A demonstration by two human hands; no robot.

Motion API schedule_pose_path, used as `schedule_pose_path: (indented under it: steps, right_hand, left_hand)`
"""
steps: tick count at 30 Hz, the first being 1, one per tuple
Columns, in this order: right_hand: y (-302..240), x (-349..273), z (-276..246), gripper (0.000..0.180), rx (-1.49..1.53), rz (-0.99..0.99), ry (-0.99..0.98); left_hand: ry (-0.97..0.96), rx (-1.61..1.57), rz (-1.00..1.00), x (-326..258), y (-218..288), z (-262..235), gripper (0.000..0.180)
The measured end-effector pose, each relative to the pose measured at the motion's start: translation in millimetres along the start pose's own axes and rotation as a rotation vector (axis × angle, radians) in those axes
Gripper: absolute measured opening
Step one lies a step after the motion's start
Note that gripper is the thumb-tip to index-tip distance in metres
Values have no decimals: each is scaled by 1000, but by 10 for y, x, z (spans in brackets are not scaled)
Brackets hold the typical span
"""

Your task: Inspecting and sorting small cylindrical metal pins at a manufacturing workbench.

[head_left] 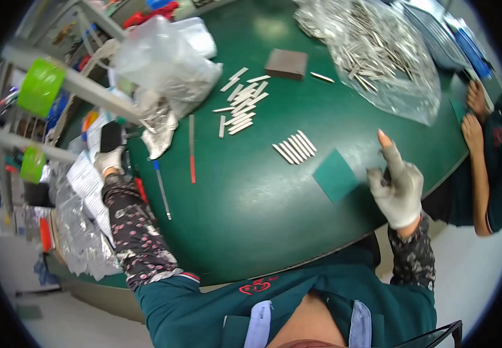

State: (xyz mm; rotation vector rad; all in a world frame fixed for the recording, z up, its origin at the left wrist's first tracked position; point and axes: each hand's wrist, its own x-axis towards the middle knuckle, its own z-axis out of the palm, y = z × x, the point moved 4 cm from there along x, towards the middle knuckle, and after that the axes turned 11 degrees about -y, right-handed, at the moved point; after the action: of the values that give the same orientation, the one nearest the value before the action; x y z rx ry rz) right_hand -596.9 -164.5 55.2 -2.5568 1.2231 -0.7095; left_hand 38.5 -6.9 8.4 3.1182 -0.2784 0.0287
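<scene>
My left hand (111, 160), in a pale glove, reaches to the cluttered left side of the table. Its fingers close on a flat black object (111, 137) with rounded ends, whose kind I cannot make out. On the right, my right hand (400, 191) is above the table edge in a pale glove, index finger pointing forward and its tip bare. The thumb stands apart, with nothing plainly held. Beside it lies a green square sheet (335, 175). Left of the sheet, several slim metal pieces (294, 148) lie in a neat slanted row.
Loose metal strips (242, 107) lie near a brown block (286, 64) and a single metal piece (322, 77). A clear bag (390, 64) spills more pieces. A red-and-grey strip (192, 153) and blue-tipped stick (162, 188) lie left. Another person's hands (473, 124) rest at right.
</scene>
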Motion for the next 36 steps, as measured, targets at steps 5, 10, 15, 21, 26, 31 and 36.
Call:
schedule_pose_path:
  steps: [5,10,15,21,26,31,36]
  right_hand:
    - [340,21,-172,29,299,27,81]
    - [359,133,-175,30,1013,108,114]
    - [487,375,104,25,1474,17,81]
    - [199,583,309,15,240,-134,-124]
    - [113,735,758,21,16,-158,-472]
    - [91,805,869,23,31,-52,-552]
    - [83,842,877,21,6,-60,-561]
  left_hand:
    - [-101,-82,-31,-722,376,-47,88]
    - [248,42,113,-1303,497,-630,54]
    - [471,-519,1251,-2725,1029,-764,27]
    - [3,-334,1492,-4055,1725,-445,34]
    - [-110,-392,1097,-4014,1937,14,28]
    - [-225,-303,1012,-4137,2053,104,35]
    - [-187,-279,1017,-4188,2079,10,42]
